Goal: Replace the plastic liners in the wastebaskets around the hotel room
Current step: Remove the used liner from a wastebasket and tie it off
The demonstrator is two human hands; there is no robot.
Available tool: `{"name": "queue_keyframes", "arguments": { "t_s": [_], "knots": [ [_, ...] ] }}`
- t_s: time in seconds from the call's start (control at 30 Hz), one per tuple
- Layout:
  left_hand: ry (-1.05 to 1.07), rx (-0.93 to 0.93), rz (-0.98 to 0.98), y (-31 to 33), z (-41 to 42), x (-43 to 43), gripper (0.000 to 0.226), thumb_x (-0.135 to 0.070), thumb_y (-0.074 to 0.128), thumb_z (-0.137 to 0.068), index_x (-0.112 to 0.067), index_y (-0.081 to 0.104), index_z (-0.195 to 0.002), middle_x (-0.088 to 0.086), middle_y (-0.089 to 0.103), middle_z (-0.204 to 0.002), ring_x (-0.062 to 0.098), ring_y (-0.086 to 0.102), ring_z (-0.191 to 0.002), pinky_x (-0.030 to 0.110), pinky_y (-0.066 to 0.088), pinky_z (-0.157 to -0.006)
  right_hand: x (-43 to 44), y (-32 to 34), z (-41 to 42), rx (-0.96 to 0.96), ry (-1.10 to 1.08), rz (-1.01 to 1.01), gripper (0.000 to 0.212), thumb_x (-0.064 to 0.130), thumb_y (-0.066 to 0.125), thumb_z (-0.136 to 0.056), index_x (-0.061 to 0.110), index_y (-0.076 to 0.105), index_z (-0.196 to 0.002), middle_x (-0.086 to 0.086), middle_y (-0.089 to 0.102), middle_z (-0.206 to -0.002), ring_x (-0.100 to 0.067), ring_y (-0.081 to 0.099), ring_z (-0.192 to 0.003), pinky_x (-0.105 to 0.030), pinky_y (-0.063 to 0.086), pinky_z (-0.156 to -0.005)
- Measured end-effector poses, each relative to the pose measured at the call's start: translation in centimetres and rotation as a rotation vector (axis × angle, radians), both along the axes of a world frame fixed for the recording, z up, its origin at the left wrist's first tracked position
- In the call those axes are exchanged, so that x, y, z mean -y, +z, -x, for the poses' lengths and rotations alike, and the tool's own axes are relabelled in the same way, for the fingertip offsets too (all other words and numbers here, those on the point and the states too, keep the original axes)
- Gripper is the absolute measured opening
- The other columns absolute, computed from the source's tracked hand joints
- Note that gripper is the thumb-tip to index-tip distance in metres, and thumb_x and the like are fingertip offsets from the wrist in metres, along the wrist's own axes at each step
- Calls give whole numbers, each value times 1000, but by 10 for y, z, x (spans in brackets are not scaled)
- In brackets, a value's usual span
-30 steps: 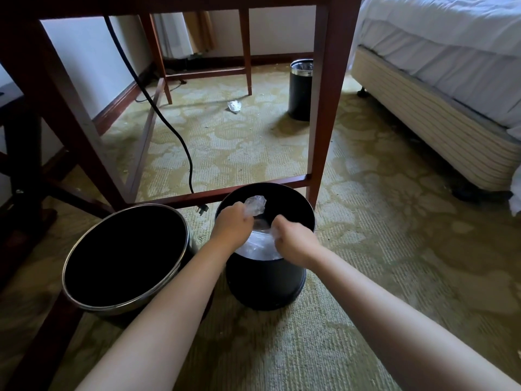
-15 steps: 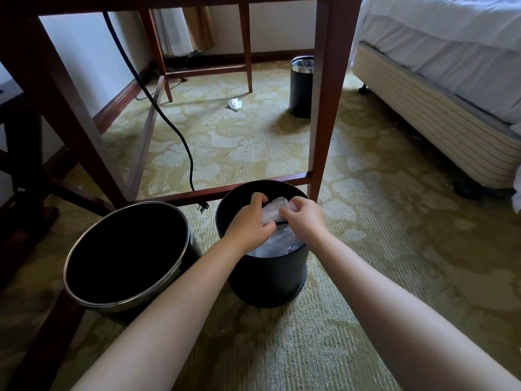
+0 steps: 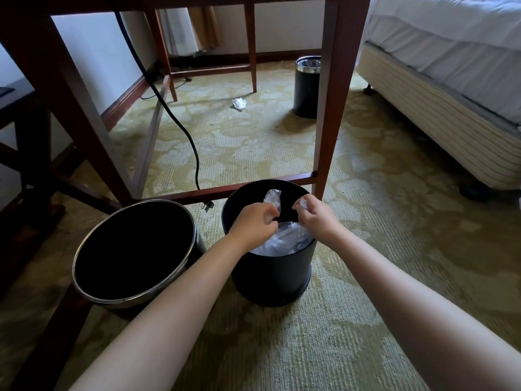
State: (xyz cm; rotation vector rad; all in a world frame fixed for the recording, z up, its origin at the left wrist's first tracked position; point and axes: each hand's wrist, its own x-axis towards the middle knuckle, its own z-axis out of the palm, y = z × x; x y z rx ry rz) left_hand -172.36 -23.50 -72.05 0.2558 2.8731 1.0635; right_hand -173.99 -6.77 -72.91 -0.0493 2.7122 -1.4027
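Pinches a twisted end of the clear liner (image 3: 284, 241) in the curled left grip (image 3: 255, 221); pinches another end in the curled right grip (image 3: 317, 218), just beside. Holds both ends slightly apart above the mouth of the black wastebasket (image 3: 270, 277), with the rest of the liner bunched below the grips, inside against the near wall. Left of the grips, just beside that basket: a wider chrome-rimmed wastebasket (image 3: 75, 266). Beyond the grips: a worktop leg (image 3: 331, 108), a black cable (image 3: 182, 128) with its plug (image 3: 208, 206) on the carpet (image 3: 366, 221), a crumpled scrap (image 3: 239, 103), a third wastebasket (image 3: 306, 94) near the bed (image 3: 451, 88).
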Motion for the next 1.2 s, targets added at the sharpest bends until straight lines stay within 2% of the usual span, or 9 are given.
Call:
{"name": "queue_keyframes", "arguments": {
  "t_s": [0.27,0.5,0.53,0.63,0.8,0.87,0.97,1.03,1.2],
  "knots": [
    [-66,79,-150,5,0,-16,61,-34,81,-72,-20,58,-127,-5,61,-121,11,55,-112,20,40,-86,-6,33,-6,-482,227,-401,16,16,54,-95,11,68,-89,-2,56,-87,-27,54,-86,-40,47,-69],
    [-35,2,-64,7,-1,-32,17,-13,63,-88,-9,60,-104,-1,51,-88,9,46,-83,19,32,-72,14,66,-20,-593,286,-327,17,6,52,-90,6,49,-107,-5,55,-83,-19,41,-73,-21,28,-54],
    [-14,-13,-96,8,-2,-32,4,-12,61,-89,-10,58,-87,-2,49,-76,9,44,-72,22,32,-68,15,68,-21,-574,307,-277,16,5,53,-91,6,49,-107,-4,57,-81,-18,43,-73,-16,31,-55],
    [63,-4,-232,8,-2,-34,47,-21,63,-90,-16,32,-55,-4,27,-55,10,26,-52,26,23,-54,11,74,-15,-383,211,67,17,11,56,-93,15,53,-109,3,61,-81,-17,57,-78,-24,45,-69],
    [-61,9,-262,7,-8,-29,50,-48,60,-81,0,54,-68,12,49,-64,22,48,-60,35,37,-59,-11,62,3,-151,28,6,24,30,53,-98,19,64,-117,4,62,-99,-12,58,-92,-26,43,-78],
    [-111,12,-248,5,-9,-26,48,-44,60,-82,3,62,-77,23,59,-77,28,57,-70,37,45,-66,-14,54,0,76,81,68,26,38,52,-98,21,63,-114,6,63,-87,-11,58,-81,-24,45,-69],
    [-181,-18,-198,10,-11,-25,18,-23,64,-89,-14,57,-76,5,42,-56,7,42,-52,27,34,-55,-15,45,-5,273,110,177,19,35,58,-95,17,64,-94,5,56,-56,-11,51,-57,-21,40,-54],
    [-216,-58,-155,13,-12,-24,10,-18,61,-91,-25,57,-98,-7,33,-52,3,36,-44,17,26,-49,-16,40,-5,273,105,266,16,22,63,-94,11,61,-83,6,51,-45,-12,44,-49,-20,37,-51],
    [-171,-171,-123,9,-10,-16,10,-7,53,-91,-2,51,-99,-6,38,-56,7,37,-50,30,31,-54,-17,35,1,112,-6,280,18,14,68,-89,9,61,-74,1,46,-51,-6,38,-40,-15,33,-44]
  ]
}}
